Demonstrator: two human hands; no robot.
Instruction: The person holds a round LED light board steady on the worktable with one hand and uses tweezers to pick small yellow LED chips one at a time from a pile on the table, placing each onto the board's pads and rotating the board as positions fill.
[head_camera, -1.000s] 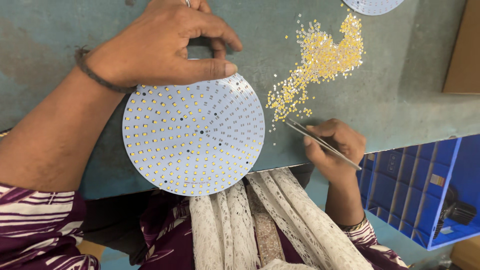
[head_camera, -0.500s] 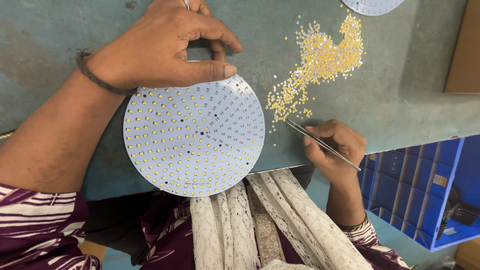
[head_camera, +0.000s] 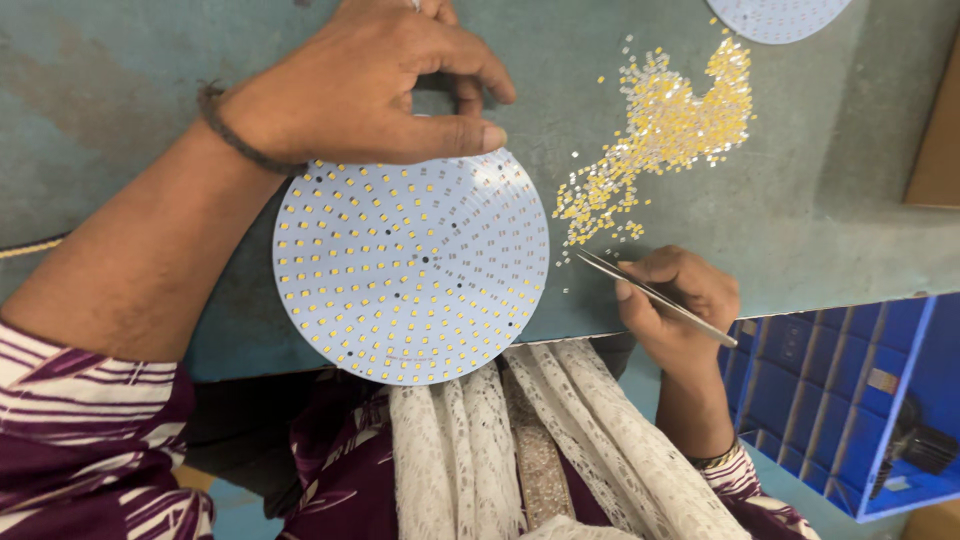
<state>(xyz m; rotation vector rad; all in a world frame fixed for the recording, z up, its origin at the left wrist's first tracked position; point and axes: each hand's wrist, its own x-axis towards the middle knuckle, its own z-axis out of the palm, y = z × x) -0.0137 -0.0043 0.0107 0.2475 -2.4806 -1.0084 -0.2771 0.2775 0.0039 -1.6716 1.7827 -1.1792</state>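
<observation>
Left hand (head_camera: 365, 85) presses on the 12 o'clock edge of a round white board (head_camera: 410, 265) dotted with yellow chips, on a teal desk (head_camera: 120, 90). Right hand (head_camera: 675, 305) at 3 o'clock grips tweezers (head_camera: 650, 295), tips at a loose yellow chip pile (head_camera: 660, 130). Blue crate (head_camera: 850, 400) at 4 o'clock.

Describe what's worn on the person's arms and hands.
Left hand: bare, thin dark band at the wrist, purple-and-white striped sleeve on the upper arm. Right hand: bare, a bangle at the wrist, matching sleeve below it.
</observation>
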